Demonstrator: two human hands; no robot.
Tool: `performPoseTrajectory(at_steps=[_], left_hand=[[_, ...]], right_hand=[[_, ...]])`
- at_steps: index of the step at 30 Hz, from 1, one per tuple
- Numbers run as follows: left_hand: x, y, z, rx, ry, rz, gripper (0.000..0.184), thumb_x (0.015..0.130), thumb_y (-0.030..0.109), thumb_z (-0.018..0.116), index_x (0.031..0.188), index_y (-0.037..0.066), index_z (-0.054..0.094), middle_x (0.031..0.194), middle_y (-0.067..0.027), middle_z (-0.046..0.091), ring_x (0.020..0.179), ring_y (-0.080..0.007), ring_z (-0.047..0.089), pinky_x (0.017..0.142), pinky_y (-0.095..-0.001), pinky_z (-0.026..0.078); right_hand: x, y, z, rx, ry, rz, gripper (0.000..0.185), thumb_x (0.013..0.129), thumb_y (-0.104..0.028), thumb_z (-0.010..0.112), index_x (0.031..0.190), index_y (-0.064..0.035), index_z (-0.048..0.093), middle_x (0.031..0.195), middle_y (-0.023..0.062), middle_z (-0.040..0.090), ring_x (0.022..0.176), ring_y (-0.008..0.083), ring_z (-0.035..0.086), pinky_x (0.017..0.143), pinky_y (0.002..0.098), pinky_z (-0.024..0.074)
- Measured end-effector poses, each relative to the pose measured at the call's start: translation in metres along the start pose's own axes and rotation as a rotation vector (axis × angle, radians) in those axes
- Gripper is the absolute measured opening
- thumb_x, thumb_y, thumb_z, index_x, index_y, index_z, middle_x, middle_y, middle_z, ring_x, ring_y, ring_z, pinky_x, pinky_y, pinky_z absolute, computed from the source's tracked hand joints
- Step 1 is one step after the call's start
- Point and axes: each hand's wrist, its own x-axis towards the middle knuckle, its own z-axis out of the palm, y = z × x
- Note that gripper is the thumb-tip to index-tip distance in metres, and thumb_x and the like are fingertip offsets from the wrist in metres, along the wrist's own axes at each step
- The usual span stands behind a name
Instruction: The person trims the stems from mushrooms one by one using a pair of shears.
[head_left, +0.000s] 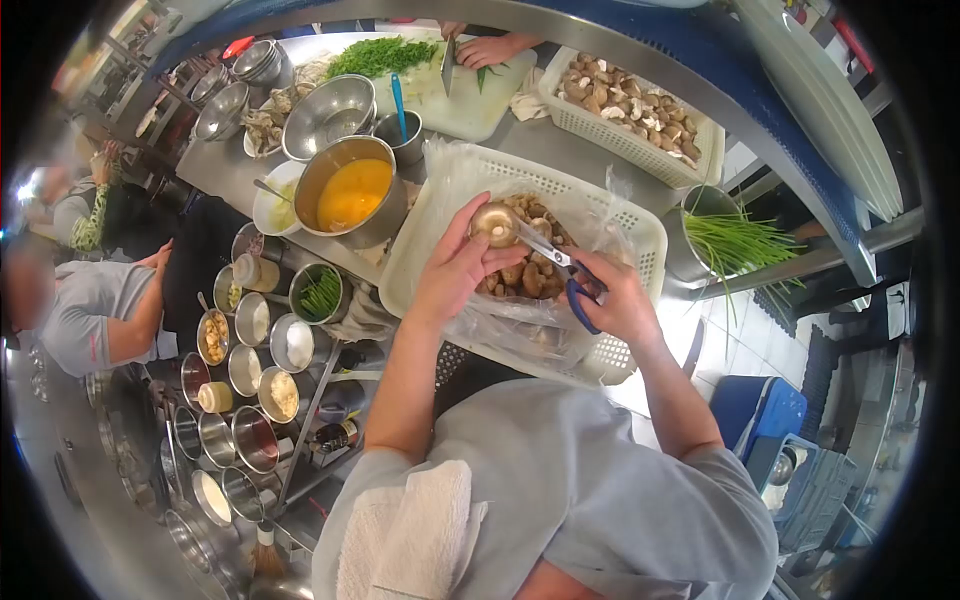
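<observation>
My left hand (pixel 455 265) holds a brown mushroom (pixel 494 225), its pale underside and stem turned up toward me. In my right hand (pixel 618 300) is a pair of scissors (pixel 547 246) with dark blue handles, the blades reaching to the edge of the mushroom. Whether the blades touch the stem I cannot tell. Below both hands stands a white perforated basket (pixel 640 240) lined with a clear plastic bag (pixel 600 205), with many brown mushrooms (pixel 530 278) inside.
Behind are a crate (pixel 705 165) of cut mushrooms, a cutting board (pixel 490 110) where another person's hands (pixel 485 50) hold a knife (pixel 448 68), and a pot (pixel 385 215) of yellow liquid. Green stalks (pixel 735 240) stand at right. Another person (pixel 110 300) is at left, near several bowls (pixel 255 440).
</observation>
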Motion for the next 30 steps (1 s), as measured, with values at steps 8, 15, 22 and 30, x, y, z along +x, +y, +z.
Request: performPoseTrajectory(at_steps=[8, 15, 22, 30], left_hand=[[-0.002, 0.009, 0.008, 0.431, -0.056, -0.004, 0.068, 0.093, -0.007, 0.057, 0.153, 0.004, 0.028, 0.134, -0.0146, 0.055, 0.109, -0.0262, 0.066, 0.093, -0.0352, 0.056], [-0.003, 0.015, 0.000, 0.468, -0.134, -0.121, 0.066, 0.091, -0.006, 0.062, 0.150, 0.001, 0.034, 0.134, -0.0136, 0.056, 0.107, -0.0224, 0.066, 0.093, -0.0338, 0.056], [-0.004, 0.006, 0.007, 0.524, -0.148, -0.108, 0.066, 0.090, -0.010, 0.063, 0.149, 0.000, 0.036, 0.129, -0.0112, 0.059, 0.108, -0.0179, 0.064, 0.094, -0.0334, 0.055], [-0.005, 0.000, 0.004, 0.508, -0.108, -0.096, 0.063, 0.091, -0.005, 0.063, 0.149, 0.000, 0.036, 0.125, -0.0107, 0.061, 0.102, -0.0169, 0.065, 0.090, -0.0312, 0.056]], right_hand=[[-0.011, 0.009, -0.012, -0.121, 0.046, -0.169, 0.059, 0.071, -0.005, 0.077, 0.128, -0.0054, 0.062, 0.093, 0.0134, 0.067, 0.078, 0.0323, 0.067, 0.069, 0.0384, 0.0545], [-0.013, -0.005, -0.035, -0.224, -0.081, -0.233, 0.059, 0.073, -0.009, 0.077, 0.130, -0.0059, 0.062, 0.093, 0.0128, 0.068, 0.078, 0.0339, 0.066, 0.069, 0.0407, 0.0543], [-0.012, -0.023, -0.034, -0.229, -0.171, -0.134, 0.057, 0.075, -0.018, 0.080, 0.127, -0.0034, 0.063, 0.092, 0.0173, 0.067, 0.078, 0.0369, 0.066, 0.069, 0.0431, 0.0530], [-0.010, -0.034, -0.028, -0.265, -0.202, -0.139, 0.057, 0.078, -0.027, 0.081, 0.123, 0.0024, 0.063, 0.093, 0.0225, 0.067, 0.080, 0.0399, 0.066, 0.071, 0.0443, 0.0528]])
